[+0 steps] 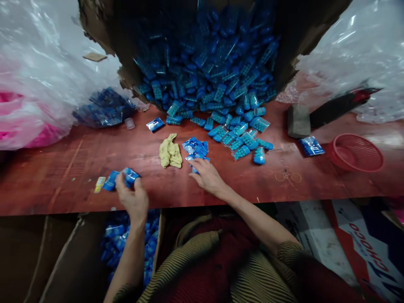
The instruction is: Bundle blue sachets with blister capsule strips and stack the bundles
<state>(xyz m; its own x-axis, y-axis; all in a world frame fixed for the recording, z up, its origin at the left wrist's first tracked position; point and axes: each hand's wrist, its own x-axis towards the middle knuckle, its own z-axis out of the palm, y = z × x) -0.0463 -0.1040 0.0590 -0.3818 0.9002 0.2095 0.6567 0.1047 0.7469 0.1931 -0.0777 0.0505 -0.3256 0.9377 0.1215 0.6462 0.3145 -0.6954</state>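
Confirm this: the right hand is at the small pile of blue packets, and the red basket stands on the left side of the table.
Not quite: the red basket stands on the right side of the table, as the head view shows. The right hand is at the small pile of blue packets, as you say.

1. Right hand (206,176) is partly covering centre packets (195,146).
2. Left hand (135,201) is partly obscuring left-side packets (110,181).
3. Top edge is cutting off the torn cardboard box (97,27).
4. Right edge is cropping the lettered carton (362,252).
5. Right-side packet (312,146) is showing markings too small for reading.
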